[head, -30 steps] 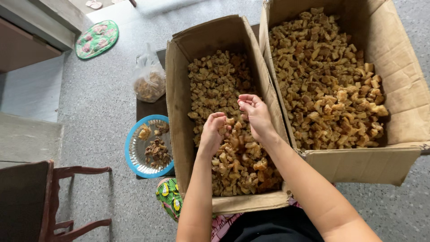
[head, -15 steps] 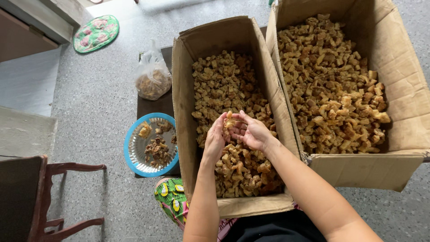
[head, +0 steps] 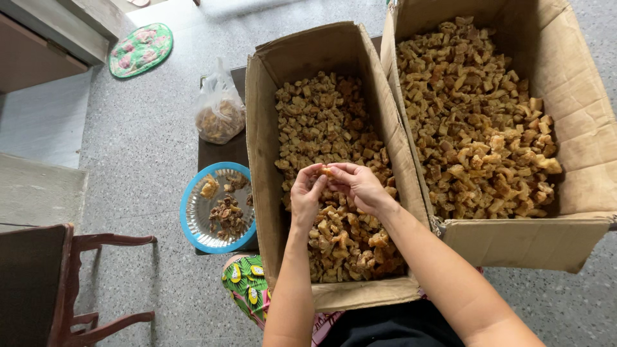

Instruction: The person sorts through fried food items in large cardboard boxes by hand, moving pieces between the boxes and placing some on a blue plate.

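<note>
Handling note: the small brown piece looks light, dry and brittle, so a gentle pinch at its edges is judged best. Both hands meet above the nearer cardboard box of similar pieces. Left hand and right hand have fingers narrowed, pinching the piece between them.

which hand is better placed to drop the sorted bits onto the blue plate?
Left, probably. The left hand is on the side of the narrow box that faces the blue plate. The right hand pinches the brown piece with it but would have to cross over the left.
</note>
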